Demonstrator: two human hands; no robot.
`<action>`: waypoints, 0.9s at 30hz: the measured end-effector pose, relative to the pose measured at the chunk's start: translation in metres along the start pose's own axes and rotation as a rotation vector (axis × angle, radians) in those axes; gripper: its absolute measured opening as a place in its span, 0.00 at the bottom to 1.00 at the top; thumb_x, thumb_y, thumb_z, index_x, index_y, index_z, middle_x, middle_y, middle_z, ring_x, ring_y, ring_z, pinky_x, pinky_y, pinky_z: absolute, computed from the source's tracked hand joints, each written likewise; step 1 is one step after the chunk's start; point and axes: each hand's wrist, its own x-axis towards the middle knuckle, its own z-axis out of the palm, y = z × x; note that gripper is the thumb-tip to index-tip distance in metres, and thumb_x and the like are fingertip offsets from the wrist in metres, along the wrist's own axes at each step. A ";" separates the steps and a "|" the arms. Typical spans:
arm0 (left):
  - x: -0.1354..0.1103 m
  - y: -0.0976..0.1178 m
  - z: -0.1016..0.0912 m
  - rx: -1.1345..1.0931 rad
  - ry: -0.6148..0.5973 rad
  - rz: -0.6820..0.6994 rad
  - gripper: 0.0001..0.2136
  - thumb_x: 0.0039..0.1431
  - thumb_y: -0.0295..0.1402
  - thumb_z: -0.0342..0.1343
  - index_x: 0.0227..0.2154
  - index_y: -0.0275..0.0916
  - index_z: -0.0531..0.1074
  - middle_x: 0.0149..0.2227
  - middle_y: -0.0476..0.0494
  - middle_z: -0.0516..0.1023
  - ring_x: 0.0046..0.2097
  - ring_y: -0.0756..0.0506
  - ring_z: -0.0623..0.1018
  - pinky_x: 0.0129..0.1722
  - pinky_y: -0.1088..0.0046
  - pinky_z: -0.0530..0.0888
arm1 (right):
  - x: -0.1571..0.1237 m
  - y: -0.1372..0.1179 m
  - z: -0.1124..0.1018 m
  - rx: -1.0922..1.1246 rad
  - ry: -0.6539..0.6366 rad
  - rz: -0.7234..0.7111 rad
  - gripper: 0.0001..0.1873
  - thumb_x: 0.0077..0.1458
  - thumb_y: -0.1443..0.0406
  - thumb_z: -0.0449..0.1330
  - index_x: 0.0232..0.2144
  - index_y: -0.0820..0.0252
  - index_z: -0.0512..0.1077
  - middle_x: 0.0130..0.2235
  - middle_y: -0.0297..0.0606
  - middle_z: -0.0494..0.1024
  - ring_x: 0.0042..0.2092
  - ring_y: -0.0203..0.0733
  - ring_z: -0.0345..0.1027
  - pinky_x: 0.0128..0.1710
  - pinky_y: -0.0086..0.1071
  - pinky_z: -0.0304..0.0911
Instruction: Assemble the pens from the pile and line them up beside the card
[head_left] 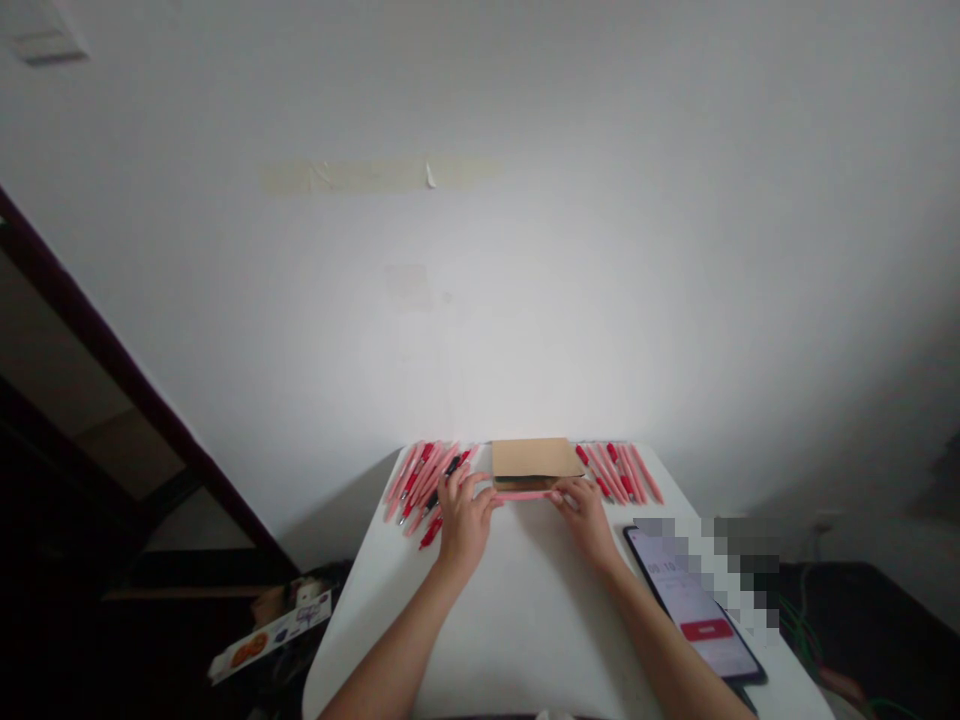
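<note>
A pink pen (523,495) lies crosswise between my two hands, just in front of a brown cardboard box (536,458). My left hand (466,520) pinches its left end between thumb and fingers. At the other end, the fingers of my right hand (583,520) close on the pen too. Beside my left hand is a loose pile of pink, red and black pens (424,485), partly hidden by the fingers. To the right of the box, several pink and red pens (622,473) lie roughly side by side.
A phone (694,605) showing a timer lies on the right side of the white table (525,620). The wall (540,330) rises directly behind the table. Left of the table, a printed white box (274,637) sits lower down among clutter.
</note>
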 end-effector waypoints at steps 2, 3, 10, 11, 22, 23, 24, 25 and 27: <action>0.001 0.001 -0.002 0.011 -0.012 -0.009 0.05 0.58 0.27 0.60 0.32 0.45 0.79 0.47 0.46 0.77 0.57 0.36 0.67 0.61 0.41 0.59 | 0.000 0.001 0.001 -0.015 0.015 -0.020 0.26 0.61 0.45 0.51 0.29 0.55 0.78 0.37 0.43 0.79 0.45 0.50 0.67 0.49 0.43 0.58; 0.001 0.001 -0.002 0.012 -0.017 -0.012 0.05 0.58 0.27 0.60 0.31 0.45 0.79 0.46 0.46 0.77 0.57 0.36 0.67 0.61 0.41 0.59 | -0.001 0.001 0.001 -0.020 0.021 -0.030 0.26 0.61 0.45 0.52 0.29 0.54 0.79 0.37 0.42 0.79 0.45 0.50 0.66 0.49 0.43 0.57; 0.003 0.002 -0.001 0.018 -0.026 -0.021 0.07 0.58 0.29 0.60 0.25 0.41 0.77 0.41 0.44 0.75 0.51 0.38 0.69 0.56 0.46 0.65 | 0.001 0.006 0.000 -0.071 0.144 -0.081 0.26 0.61 0.44 0.52 0.30 0.51 0.81 0.38 0.43 0.78 0.47 0.53 0.62 0.51 0.48 0.54; 0.002 0.002 -0.001 0.018 -0.026 -0.018 0.07 0.59 0.29 0.59 0.26 0.41 0.77 0.41 0.43 0.74 0.51 0.39 0.70 0.56 0.46 0.65 | 0.001 0.006 0.000 -0.071 0.153 -0.080 0.26 0.61 0.44 0.52 0.31 0.51 0.82 0.38 0.44 0.77 0.47 0.53 0.61 0.51 0.48 0.54; -0.001 -0.010 0.006 -0.056 0.057 -0.031 0.05 0.56 0.31 0.63 0.36 0.44 0.78 0.48 0.41 0.70 0.54 0.38 0.69 0.56 0.51 0.66 | 0.000 0.011 0.002 -0.073 0.170 0.011 0.24 0.60 0.45 0.53 0.34 0.52 0.82 0.39 0.45 0.77 0.48 0.54 0.60 0.51 0.47 0.55; -0.001 -0.010 0.006 -0.056 0.058 -0.031 0.04 0.56 0.30 0.63 0.35 0.43 0.78 0.47 0.42 0.70 0.54 0.38 0.69 0.56 0.51 0.66 | 0.000 0.011 0.002 -0.075 0.162 0.010 0.24 0.60 0.45 0.53 0.34 0.52 0.82 0.39 0.45 0.77 0.48 0.54 0.60 0.51 0.47 0.55; -0.001 -0.010 0.006 -0.057 0.058 -0.032 0.03 0.57 0.29 0.62 0.35 0.43 0.78 0.47 0.42 0.70 0.53 0.39 0.69 0.57 0.50 0.65 | 0.000 0.010 0.002 -0.079 0.154 0.007 0.23 0.60 0.46 0.53 0.34 0.51 0.82 0.39 0.45 0.77 0.48 0.54 0.60 0.51 0.47 0.55; -0.001 -0.009 0.006 -0.060 0.058 -0.034 0.03 0.58 0.29 0.61 0.34 0.43 0.77 0.47 0.42 0.70 0.53 0.39 0.69 0.57 0.50 0.65 | -0.001 0.010 0.002 -0.081 0.146 0.005 0.23 0.61 0.46 0.53 0.34 0.51 0.82 0.39 0.45 0.77 0.48 0.54 0.60 0.51 0.47 0.55; -0.001 -0.008 0.007 -0.069 0.055 -0.040 0.03 0.58 0.27 0.60 0.33 0.43 0.76 0.46 0.42 0.70 0.53 0.40 0.70 0.57 0.50 0.65 | -0.001 0.010 0.002 -0.082 0.134 0.002 0.23 0.61 0.47 0.53 0.34 0.51 0.82 0.39 0.45 0.77 0.48 0.53 0.60 0.51 0.47 0.55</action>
